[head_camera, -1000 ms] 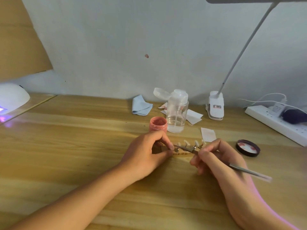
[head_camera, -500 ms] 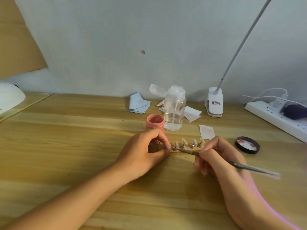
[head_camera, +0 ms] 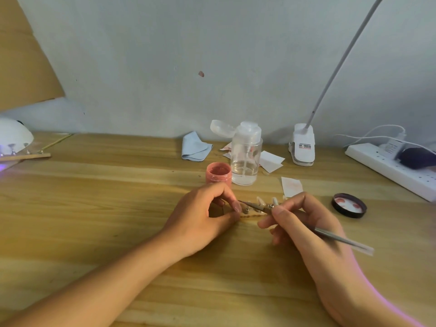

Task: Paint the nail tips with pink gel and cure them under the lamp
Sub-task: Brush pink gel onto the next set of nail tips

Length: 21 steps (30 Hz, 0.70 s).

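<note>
A wooden strip point(head_camera: 253, 215) carrying several pale nail tips point(head_camera: 274, 200) lies on the table between my hands. My left hand point(head_camera: 203, 215) pinches the strip's left end. My right hand point(head_camera: 304, 223) holds a thin silver brush point(head_camera: 330, 234), whose tip rests at the leftmost nail tip beside my left forefinger. The open pink gel jar point(head_camera: 218, 173) stands just behind my left hand. At the far left sits the white curing lamp point(head_camera: 13, 135), glowing violet, with a second wooden strip of nail tips point(head_camera: 26, 155) lying in front of it.
A clear pump bottle point(head_camera: 245, 156) stands right of the jar. The jar's black lid point(head_camera: 349, 205) lies at the right. Paper wipes point(head_camera: 291, 186), a blue cloth point(head_camera: 195, 147), a clip-on desk lamp point(head_camera: 303, 145) and a white power strip point(head_camera: 391, 168) line the back.
The brush tip has slid left along the strip toward my left forefinger. The view has shifted, so the curing lamp and the second strip show more at the far left.
</note>
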Available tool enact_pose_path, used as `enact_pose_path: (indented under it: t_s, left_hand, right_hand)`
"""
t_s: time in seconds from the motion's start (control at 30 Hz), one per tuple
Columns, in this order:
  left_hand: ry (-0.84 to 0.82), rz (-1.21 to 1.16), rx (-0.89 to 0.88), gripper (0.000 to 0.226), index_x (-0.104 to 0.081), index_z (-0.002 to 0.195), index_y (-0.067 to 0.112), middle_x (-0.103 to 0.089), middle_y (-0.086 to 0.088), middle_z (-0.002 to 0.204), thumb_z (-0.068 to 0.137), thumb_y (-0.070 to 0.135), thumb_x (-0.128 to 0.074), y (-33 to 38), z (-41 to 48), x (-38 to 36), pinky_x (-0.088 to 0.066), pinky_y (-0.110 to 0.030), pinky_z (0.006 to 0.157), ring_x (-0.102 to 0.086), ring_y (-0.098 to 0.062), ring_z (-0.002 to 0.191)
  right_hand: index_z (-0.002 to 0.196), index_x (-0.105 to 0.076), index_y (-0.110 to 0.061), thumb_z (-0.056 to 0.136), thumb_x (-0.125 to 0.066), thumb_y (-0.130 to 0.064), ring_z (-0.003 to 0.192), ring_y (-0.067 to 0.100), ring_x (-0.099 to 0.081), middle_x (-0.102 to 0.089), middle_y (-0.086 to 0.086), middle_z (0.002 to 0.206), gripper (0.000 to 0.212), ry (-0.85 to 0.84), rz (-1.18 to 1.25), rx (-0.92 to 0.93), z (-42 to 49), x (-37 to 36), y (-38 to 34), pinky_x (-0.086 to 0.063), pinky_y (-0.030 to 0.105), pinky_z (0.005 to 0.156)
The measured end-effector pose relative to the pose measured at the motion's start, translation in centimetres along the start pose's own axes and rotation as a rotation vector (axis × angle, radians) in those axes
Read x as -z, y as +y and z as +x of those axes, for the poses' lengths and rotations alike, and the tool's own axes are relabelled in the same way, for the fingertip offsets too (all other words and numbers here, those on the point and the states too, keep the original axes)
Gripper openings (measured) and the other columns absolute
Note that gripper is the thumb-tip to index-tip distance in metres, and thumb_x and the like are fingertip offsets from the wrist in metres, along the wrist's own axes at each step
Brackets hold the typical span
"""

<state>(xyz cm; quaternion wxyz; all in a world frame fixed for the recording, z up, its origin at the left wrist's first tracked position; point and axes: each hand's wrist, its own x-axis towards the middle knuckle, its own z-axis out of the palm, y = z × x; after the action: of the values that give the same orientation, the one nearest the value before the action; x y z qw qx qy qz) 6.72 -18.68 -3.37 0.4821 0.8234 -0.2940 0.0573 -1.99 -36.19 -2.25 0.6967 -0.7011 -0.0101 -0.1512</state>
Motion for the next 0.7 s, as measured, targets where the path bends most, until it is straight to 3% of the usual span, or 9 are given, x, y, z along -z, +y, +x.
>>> enact_pose_path:
  t_s: [0.2, 0.4, 0.53, 0.6, 0.7]
  left_hand:
    - [0.001, 0.0, 0.006, 0.024, -0.064, 0.077, 0.031, -0.07, 0.022, 0.086, 0.081, 0.01, -0.076, 0.15, 0.02, -0.03, -0.042, -0.01, 0.074, -0.063, 0.002, 0.083]
    - [0.002, 0.005, 0.004, 0.026, -0.063, 0.076, 0.031, -0.067, 0.026, 0.082, 0.082, 0.01, -0.078, 0.08, 0.02, -0.06, -0.039, -0.007, 0.071, -0.06, 0.005, 0.082]
    - [0.017, 0.019, 0.014, 0.023, -0.065, 0.078, 0.03, -0.068, 0.024, 0.083, 0.081, 0.011, -0.078, 0.07, 0.05, -0.1, -0.041, -0.01, 0.073, -0.06, 0.006, 0.081]
    - [0.018, 0.027, 0.011, 0.026, -0.064, 0.075, 0.032, -0.068, 0.023, 0.084, 0.08, 0.01, -0.077, 0.13, 0.07, -0.16, -0.042, -0.01, 0.073, -0.061, 0.005, 0.08]
    - [0.016, 0.029, 0.015, 0.027, -0.063, 0.074, 0.033, -0.069, 0.023, 0.085, 0.081, 0.01, -0.077, 0.14, 0.1, -0.2, -0.043, -0.011, 0.074, -0.062, 0.004, 0.082]
  right_hand:
    - [0.071, -0.05, -0.009, 0.088, -0.055, -0.003, 0.052, 0.015, -0.048, -0.065, 0.011, 0.06, 0.018, 0.007, -0.01, -0.027, 0.08, 0.36, 0.08, -0.041, 0.018, 0.05]
    - [0.087, -0.056, -0.002, 0.089, -0.063, -0.009, 0.059, 0.009, -0.056, -0.073, 0.011, 0.074, 0.01, -0.034, 0.012, 0.014, -0.09, -0.06, -0.25, -0.047, 0.016, 0.058]
    - [0.08, -0.058, -0.011, 0.084, -0.073, -0.009, 0.058, 0.005, -0.056, -0.071, 0.007, 0.07, 0.016, -0.069, -0.049, 0.012, -0.23, -0.31, -0.45, -0.044, 0.014, 0.057]
    - [0.073, -0.055, -0.014, 0.078, -0.068, -0.013, 0.056, 0.01, -0.051, -0.062, 0.006, 0.062, 0.014, -0.043, -0.045, -0.007, -0.14, -0.12, -0.54, -0.041, 0.023, 0.057]
    - [0.072, -0.053, -0.012, 0.087, -0.063, -0.003, 0.056, 0.014, -0.049, -0.062, 0.008, 0.061, 0.021, 0.013, -0.024, -0.025, 0.13, 0.26, -0.18, -0.037, 0.036, 0.064]
